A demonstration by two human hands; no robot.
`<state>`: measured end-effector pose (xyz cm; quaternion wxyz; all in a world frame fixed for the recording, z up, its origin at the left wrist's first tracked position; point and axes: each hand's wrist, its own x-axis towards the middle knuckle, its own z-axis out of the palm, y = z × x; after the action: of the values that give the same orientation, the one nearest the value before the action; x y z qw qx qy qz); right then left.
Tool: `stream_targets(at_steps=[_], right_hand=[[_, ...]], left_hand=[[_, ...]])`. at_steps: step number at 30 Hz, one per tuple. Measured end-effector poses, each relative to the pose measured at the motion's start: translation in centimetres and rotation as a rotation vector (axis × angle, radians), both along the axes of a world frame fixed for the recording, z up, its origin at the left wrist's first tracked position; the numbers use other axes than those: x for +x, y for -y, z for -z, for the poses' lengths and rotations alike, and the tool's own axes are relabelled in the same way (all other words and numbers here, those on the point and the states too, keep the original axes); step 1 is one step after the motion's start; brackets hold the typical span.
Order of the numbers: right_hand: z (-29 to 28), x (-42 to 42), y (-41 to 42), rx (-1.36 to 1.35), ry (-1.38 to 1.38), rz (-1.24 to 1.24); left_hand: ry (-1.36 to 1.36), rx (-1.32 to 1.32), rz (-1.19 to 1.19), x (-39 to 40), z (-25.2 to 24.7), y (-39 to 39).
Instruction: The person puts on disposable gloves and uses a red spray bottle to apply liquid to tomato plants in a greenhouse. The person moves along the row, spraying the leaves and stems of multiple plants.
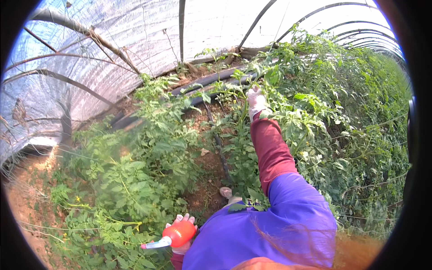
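My left hand [182,250], in a thin whitish glove, is wrapped around a red squeeze bottle [180,233] low in the view, beside my body. The bottle lies tilted, and its pale nozzle [158,243] with a pinkish tip points left over the leaves. My right arm is stretched far forward. At its end my gloved right hand [256,101] has its fingers curled at a leafy shoot of a tomato plant [270,79]; leaves partly hide the fingertips. Beneath that hand, more tomato stems and leaves [241,118] rise from the soil.
Tomato rows stand on the left [135,179] and right [354,135], with a strip of bare soil [206,165] and a black drip hose [217,141] between. Dark pipes [206,81] run along the greenhouse film wall [152,33]. Strings [368,217] cross the right row.
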<state>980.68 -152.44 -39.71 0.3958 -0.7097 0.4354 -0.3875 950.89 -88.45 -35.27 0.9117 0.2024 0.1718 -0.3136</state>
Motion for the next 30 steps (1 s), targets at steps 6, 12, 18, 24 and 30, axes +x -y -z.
stream_targets(at_steps=[6, 12, 18, 24, 30], right_hand=[[-3.2, 4.2, -6.9, -0.12, 0.159, 0.08], [-5.2, 5.5, -9.5, 0.59, 1.007, 0.019], [-3.2, 5.0, -4.8, 0.459, 0.604, -0.225], [-8.1, 2.9, -9.3, 0.624, 0.155, -0.61], [-4.2, -0.6, -10.9, 0.509, 0.466, -0.335]], left_hand=[[0.047, -0.082, 0.005, -0.9, 5.2, -4.4], [0.142, -0.089, 0.01, 0.5, 3.7, -3.7], [0.007, -0.008, -0.075, -0.6, 0.1, -1.9], [0.013, 0.039, -0.152, -2.0, -2.1, -1.9], [0.063, 0.007, -0.113, -0.9, -1.1, -2.0]])
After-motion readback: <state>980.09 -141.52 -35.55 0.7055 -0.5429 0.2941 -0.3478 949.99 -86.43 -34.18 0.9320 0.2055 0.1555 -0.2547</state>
